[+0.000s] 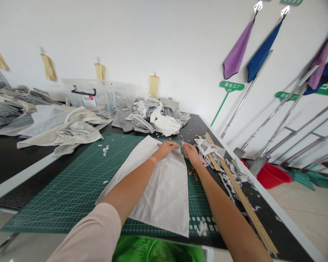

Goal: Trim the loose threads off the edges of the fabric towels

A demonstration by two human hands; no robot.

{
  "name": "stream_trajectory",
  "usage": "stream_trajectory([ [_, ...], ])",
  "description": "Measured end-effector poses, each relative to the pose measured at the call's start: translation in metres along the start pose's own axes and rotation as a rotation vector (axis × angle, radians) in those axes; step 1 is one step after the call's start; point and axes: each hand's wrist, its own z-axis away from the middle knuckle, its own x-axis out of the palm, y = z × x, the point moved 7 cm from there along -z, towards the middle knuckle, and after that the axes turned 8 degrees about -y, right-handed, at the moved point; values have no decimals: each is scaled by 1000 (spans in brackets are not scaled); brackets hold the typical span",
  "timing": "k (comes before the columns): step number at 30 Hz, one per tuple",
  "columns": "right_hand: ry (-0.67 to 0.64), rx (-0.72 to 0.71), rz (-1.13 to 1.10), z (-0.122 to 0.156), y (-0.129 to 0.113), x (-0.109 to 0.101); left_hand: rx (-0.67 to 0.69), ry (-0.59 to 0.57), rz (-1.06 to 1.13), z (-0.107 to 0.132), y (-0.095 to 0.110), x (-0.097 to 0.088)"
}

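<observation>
A pale grey-white cloth (164, 193) lies spread over the green cutting mat (71, 196). My left hand (167, 147) is closed on its far right edge, pinching the fabric and lifting it slightly. Close beside it, my right hand (190, 151) has its fingers pinched together just off the cloth's edge; what they hold, if anything, is too small to make out. A pair of scissors with gold-coloured handles (191, 171) rests on the mat by my right forearm, which partly hides it.
Piled cloths (155, 114) stand at the back, beside a clear plastic box (84, 92). More cloths (68, 127) lie left. Fabric scraps (207, 149) and a long wooden ruler (243, 198) line the right edge. A red bucket (273, 175) is on the floor, below leaning poles.
</observation>
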Motion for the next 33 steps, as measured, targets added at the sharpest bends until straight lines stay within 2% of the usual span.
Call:
stream_trajectory([
  [3,2,70,-85,0,7,-2,24,25,-22,-2,0,-1],
  [8,8,52,69,-1,6,-5,34,53,-89,-3,1,-1],
  [13,26,53,191,-1,4,-8,-85,141,-296,5,8,-3],
  [17,62,55,309,2,0,-10,-151,157,-456,9,21,-8],
  [20,149,94,392,5,0,-15,-229,224,-657,13,29,-28],
  [24,190,209,507,9,4,-17,-405,365,-873,27,31,-72],
  [28,223,312,570,13,9,-21,-650,509,-894,54,15,-116],
  [33,367,369,493,19,10,-34,-788,597,-890,75,1,-145],
])
